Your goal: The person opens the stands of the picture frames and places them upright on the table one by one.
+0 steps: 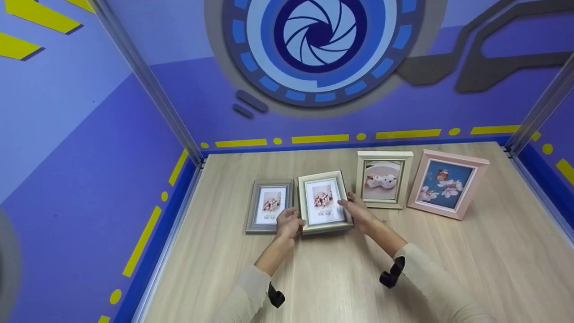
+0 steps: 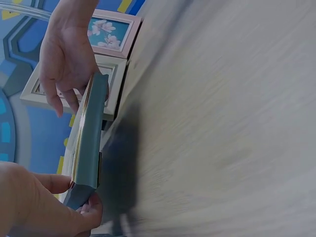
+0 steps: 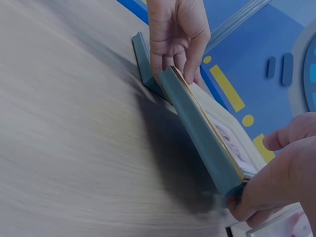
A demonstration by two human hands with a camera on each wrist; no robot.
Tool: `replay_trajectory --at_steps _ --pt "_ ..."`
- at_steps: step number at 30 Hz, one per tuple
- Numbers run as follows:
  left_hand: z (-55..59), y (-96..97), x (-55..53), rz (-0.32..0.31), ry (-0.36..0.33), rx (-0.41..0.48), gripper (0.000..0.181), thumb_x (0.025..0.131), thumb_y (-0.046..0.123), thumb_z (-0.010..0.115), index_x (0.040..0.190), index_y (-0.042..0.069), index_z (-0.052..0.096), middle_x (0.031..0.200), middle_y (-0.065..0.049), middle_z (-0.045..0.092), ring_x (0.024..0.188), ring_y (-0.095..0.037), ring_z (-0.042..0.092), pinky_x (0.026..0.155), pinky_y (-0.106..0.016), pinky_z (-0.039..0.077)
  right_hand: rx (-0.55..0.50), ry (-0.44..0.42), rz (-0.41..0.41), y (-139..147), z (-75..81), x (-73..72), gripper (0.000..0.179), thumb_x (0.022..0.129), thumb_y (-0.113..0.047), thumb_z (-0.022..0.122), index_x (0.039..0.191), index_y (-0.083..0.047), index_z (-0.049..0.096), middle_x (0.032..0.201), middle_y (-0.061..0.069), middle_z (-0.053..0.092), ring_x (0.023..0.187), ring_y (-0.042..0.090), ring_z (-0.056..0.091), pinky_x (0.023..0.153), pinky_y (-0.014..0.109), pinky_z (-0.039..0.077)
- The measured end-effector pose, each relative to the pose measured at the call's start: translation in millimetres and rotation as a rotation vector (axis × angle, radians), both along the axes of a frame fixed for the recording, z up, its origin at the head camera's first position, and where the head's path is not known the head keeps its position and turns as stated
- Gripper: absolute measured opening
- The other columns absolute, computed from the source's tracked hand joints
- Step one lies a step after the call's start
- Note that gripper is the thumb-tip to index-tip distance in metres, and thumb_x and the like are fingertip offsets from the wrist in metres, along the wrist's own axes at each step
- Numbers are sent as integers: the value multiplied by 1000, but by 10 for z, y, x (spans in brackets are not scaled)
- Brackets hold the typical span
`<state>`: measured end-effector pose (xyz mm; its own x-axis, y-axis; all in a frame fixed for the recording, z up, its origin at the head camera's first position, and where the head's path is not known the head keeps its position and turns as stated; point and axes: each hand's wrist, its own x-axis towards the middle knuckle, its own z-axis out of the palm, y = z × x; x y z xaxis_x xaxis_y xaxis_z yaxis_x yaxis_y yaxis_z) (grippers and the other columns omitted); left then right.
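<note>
A cream picture frame [image 1: 326, 202] with a flower print is held tilted just above the table by both hands. My left hand [image 1: 289, 223] pinches its lower left corner, thumb on the front and fingers behind, as the left wrist view shows. At the opposite side my right hand [image 1: 358, 210] grips the edge with fingers beneath; its thumb looks slightly raised in the right wrist view. The lower edge of this frame [image 2: 89, 143] appears blue-green in the wrist views. Close by on the left is a grey picture frame [image 1: 252, 211], partly covered by my left hand.
A cream picture frame [image 1: 407, 179] with two white figures stands behind the right hand. Beside it a pink picture frame [image 1: 466, 195] with blossoms leans back. The wooden table [image 1: 332, 278] meets blue walls [image 1: 188, 94] at the back and left.
</note>
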<state>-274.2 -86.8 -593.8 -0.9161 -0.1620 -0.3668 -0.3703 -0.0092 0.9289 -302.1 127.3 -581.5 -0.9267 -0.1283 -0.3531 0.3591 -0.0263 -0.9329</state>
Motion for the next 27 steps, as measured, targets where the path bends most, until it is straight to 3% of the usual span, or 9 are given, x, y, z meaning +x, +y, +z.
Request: replay_trajectory --at_steps 3,5,8,11,14,20,27 --pt "50 -33 21 -5 -1 39 58 77 -13 64 134 -1 55 142 -24 57 110 -23 63 66 -24 51 -8 4 4 1 31 -1 74 103 -10 45 156 16 1 165 36 5 156 46 8 130 53 9" --pt "74 -58 34 -11 7 52 60 76 -15 62 134 0 54 139 -23 59 99 -17 60 62 -21 47 -11 16 12 1 50 1 71 103 -10 42 156 17 4 164 37 13 154 45 17 129 53 15" --pt "109 -96 65 -30 27 42 63 75 -15 60 136 0 53 135 -25 59 98 -21 59 67 -22 46 -15 31 8 8 80 18 67 103 -13 42 155 17 13 159 36 26 146 42 34 125 52 28" --pt "150 -129 98 -63 43 10 68 76 -15 60 141 0 47 137 -27 57 117 -31 58 81 -27 51 10 59 -14 16 128 55 65 102 -17 48 153 16 24 155 34 37 135 34 47 114 46 43" --pt "212 -145 123 -109 41 -18 74 77 -14 60 147 2 40 139 -27 55 122 -35 56 89 -31 52 4 62 -55 14 167 78 60 103 -16 51 152 13 31 151 30 44 123 25 56 100 34 52" --pt "366 -148 156 -136 73 -19 80 75 -17 57 151 -2 35 131 -23 52 114 -27 53 82 -25 51 -52 78 -99 -19 278 133 54 105 -10 50 152 10 33 149 27 46 111 18 59 82 22 54" --pt "476 -136 187 -180 118 -16 77 74 -17 56 148 -11 38 132 -23 52 117 -28 55 88 -25 53 -57 108 -118 28 392 195 53 104 -9 51 151 11 35 144 26 48 107 16 59 80 22 55"
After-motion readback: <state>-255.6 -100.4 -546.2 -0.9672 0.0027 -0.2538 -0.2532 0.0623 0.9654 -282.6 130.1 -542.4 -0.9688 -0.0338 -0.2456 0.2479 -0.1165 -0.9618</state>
